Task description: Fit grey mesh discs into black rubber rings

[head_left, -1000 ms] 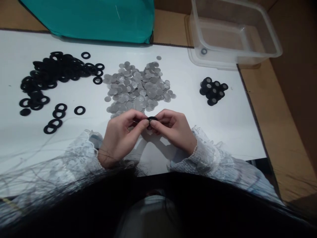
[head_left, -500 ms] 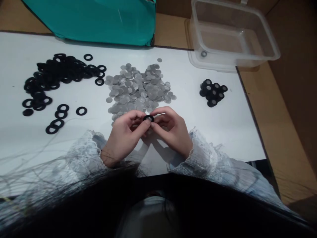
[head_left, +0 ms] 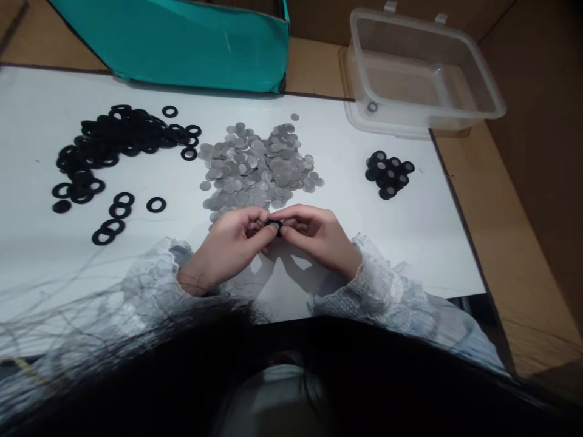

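Between the fingertips of my left hand (head_left: 228, 246) and my right hand (head_left: 321, 238) is a small black ring (head_left: 274, 225), pinched from both sides above the white tabletop. Thumbs and fingers cover much of it, so whether a disc sits in its hole cannot be made out. Just beyond the hands spreads a heap of thin grey discs (head_left: 262, 170). Off to the left lies a pile of black rings (head_left: 122, 130), with a few loose ones nearer me. On the right sits a small cluster of black rings with grey centres (head_left: 390, 174).
A teal box (head_left: 195, 51) stands at the back left. At the back right is a clear plastic container (head_left: 428, 109) on its lid, with one small ring near its front left corner. Brown cardboard (head_left: 514, 243) borders the white surface (head_left: 432, 255) on the right.
My fingers have closed further over the black ring, and the right index finger now reaches across its top. The whole view has shifted slightly; the piles look the same.
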A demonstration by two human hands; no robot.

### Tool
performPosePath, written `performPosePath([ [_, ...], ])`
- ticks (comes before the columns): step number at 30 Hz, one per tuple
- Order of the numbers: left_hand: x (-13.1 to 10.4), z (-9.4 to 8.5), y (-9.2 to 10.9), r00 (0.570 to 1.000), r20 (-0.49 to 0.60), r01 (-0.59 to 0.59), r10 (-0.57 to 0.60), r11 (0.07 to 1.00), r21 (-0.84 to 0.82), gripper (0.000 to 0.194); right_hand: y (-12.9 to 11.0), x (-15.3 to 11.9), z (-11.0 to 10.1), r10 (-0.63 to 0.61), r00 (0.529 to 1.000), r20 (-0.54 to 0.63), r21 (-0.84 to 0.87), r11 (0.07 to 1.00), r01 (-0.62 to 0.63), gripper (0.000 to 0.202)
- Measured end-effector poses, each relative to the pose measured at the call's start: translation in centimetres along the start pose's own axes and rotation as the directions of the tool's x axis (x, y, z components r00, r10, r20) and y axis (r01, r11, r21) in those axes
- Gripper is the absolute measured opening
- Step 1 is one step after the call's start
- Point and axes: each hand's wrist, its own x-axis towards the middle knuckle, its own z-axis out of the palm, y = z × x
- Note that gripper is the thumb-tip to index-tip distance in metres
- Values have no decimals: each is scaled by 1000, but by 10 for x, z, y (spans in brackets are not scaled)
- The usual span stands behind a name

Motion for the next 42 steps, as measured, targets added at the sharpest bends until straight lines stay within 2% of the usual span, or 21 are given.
performPosePath([
  [3, 2, -5, 2, 990, 132, 57, -53, 998, -26, 18, -3, 1, -4, 29, 992, 120, -46, 999, -24, 14],
  [5, 2, -6, 2, 989, 133, 82, -71, 994, -78, 19, -4, 1, -2, 2, 996, 91, -100, 995, 7, 20],
  [8, 2, -6, 1, 989, 118, 106, -89, 984, -146, 20, -4, 0, 3, -153, 988, 2, -281, 948, 147, 24],
  [10, 2, -6, 2, 983, 152, 129, -106, 980, -153, 20, -3, 0, 2, -271, 962, 6, -403, 880, 251, 20],
  [12, 2, -8, 3, 974, 196, 148, -117, 978, -149, 20, -3, 1, -3, -325, 944, 56, -438, 842, 315, 19],
  [18, 1, -11, 6, 940, 334, 147, -71, 967, -207, 16, -9, 5, -20, -205, 939, 278, -368, 880, 301, 21],
  [20, 1, -10, 5, 943, 324, 151, -77, 966, -210, 19, -9, 4, -18, -217, 943, 252, -397, 865, 305, 25],
  [24, 0, -8, 5, 941, 330, 146, -71, 967, -208, 21, -8, 2, -14, -318, 934, 165, -447, 820, 358, 28],
  [27, -1, -9, 5, 920, 391, 124, -29, 968, -218, 15, -10, 2, -19, -229, 935, 270, -358, 878, 318, 22],
  [30, -2, -9, 5, 906, 424, 113, -4, 966, -232, 13, -13, 3, -23, -129, 920, 370, -282, 928, 244, 27],
  [33, -2, -7, 5, 926, 376, 119, -23, 965, -235, 18, -13, 2, -22, -162, 943, 291, -315, 914, 255, 40],
  [35, -2, -6, 5, 925, 379, 124, -28, 965, -229, 19, -13, 1, -21, -228, 944, 238, -371, 877, 305, 36],
  [37, -2, -6, 5, 911, 412, 124, -12, 961, -246, 16, -13, 1, -21, -240, 937, 252, -386, 863, 325, 26],
  [39, -2, -6, 6, 899, 438, 126, 8, 953, -276, 13, -14, 1, -23, -189, 929, 317, -351, 887, 300, 21],
  [42, -2, -6, 6, 899, 438, 117, 14, 955, -272, 16, -14, 2, -24, -142, 930, 339, -356, 896, 266, 34],
])
